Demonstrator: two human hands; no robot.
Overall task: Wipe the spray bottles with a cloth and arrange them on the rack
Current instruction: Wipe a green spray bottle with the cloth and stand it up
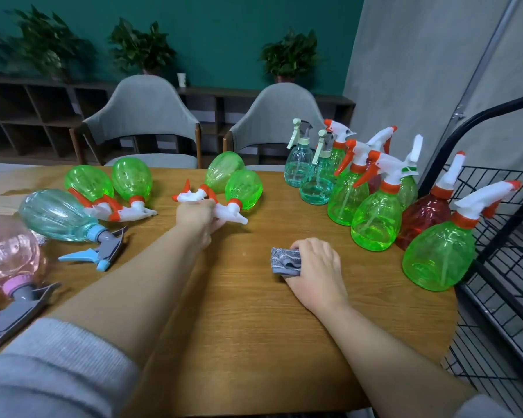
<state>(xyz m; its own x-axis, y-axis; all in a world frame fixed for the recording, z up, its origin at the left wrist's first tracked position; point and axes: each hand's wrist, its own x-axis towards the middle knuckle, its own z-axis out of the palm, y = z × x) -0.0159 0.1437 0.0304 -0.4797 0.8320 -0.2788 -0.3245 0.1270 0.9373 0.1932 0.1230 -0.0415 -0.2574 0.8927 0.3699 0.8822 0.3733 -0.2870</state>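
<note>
Green translucent plastic spray bottle w/ white-and-orange trigger head point(242, 188) lies on its side on wooden worktop point(239, 312), approx centre-back. Long axis runs 1 o'clock (fat base) to 7 o'clock (nozzle), head end toward the person. Left hand point(197, 217) has its grip curled round the white head/neck, so body lies at 1 o'clock from the grip. A 2nd green bottle point(224, 170) lies just behind, touching or nearly; can't tell which.

Right hand point(314, 262) at 4 o'clock from the bottle, well apart, grip clamped on folded grey cloth point(286, 258), resting on worktop.

Judgement: left hand is nearer and carries; bottle must swing toward 5 o'clock to meet cloth. Black wire rack point(495, 267) sits at 3 o'clock, past the upright bottles.
</note>
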